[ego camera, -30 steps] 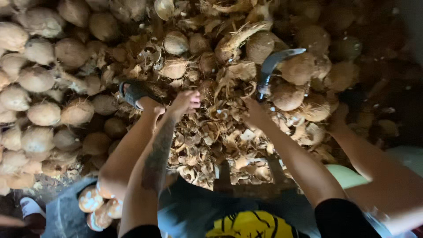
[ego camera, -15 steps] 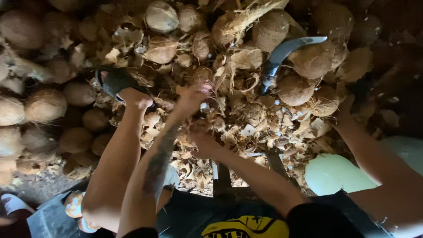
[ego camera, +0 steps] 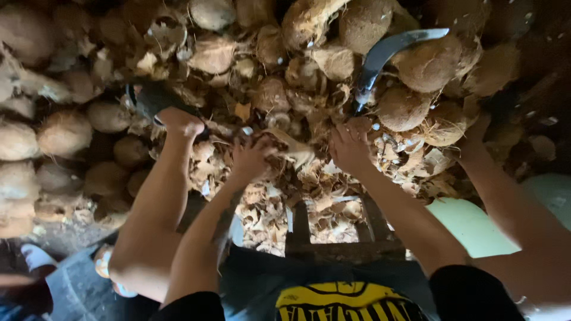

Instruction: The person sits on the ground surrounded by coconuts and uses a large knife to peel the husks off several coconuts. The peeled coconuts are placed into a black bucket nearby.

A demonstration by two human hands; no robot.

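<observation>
Head view: left hand (ego camera: pixel 253 159) and right hand (ego camera: pixel 351 145), fingers loosely curled, both dig into husk scraps (ego camera: pixel 309 196); one curved blade (ego camera: pixel 383 56), many coconuts (ego camera: pixel 65 131) around.

Dim warm light, dark shadowed corners, soft blur throughout.

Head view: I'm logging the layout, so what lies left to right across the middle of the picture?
Pile of whole coconuts → dark sandal → left hand → right hand → curved blade → pale green patch.
</observation>
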